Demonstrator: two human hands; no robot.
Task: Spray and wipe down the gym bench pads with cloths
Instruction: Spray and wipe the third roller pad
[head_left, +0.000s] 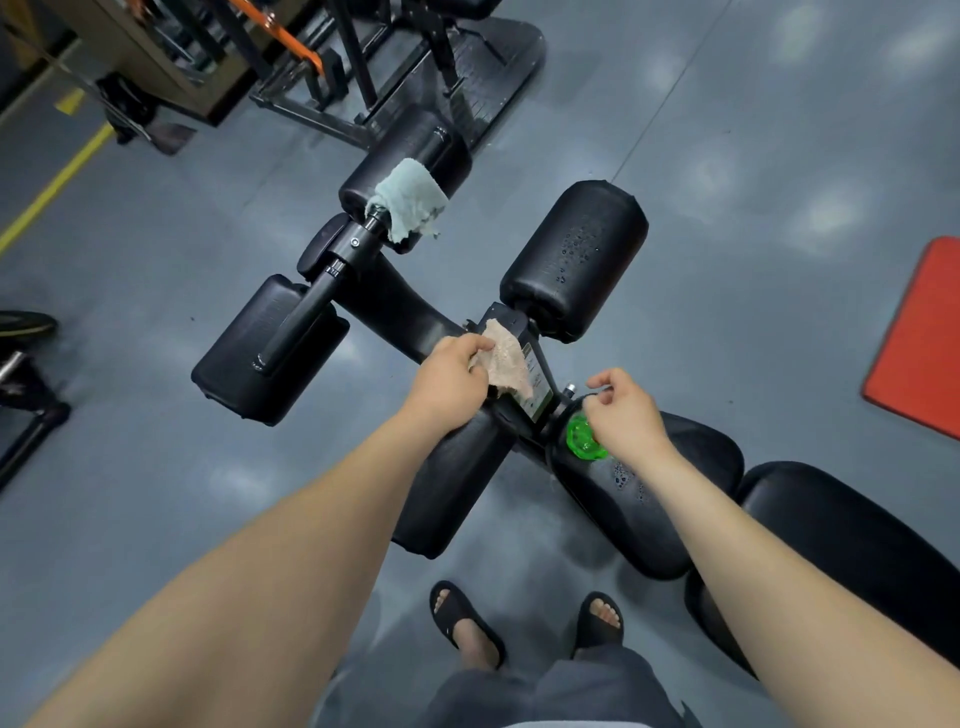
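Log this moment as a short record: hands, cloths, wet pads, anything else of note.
left hand: grips beige cloth over the frame
right hand: fingers loosely curled, above green object; no grip visible
green object: on front end of seat pad, partly hidden by the right hand
pale blue cloth: draped over far roller pad
wet pads: droplets on right roller pad and seat pad
floor: red mat at right edge
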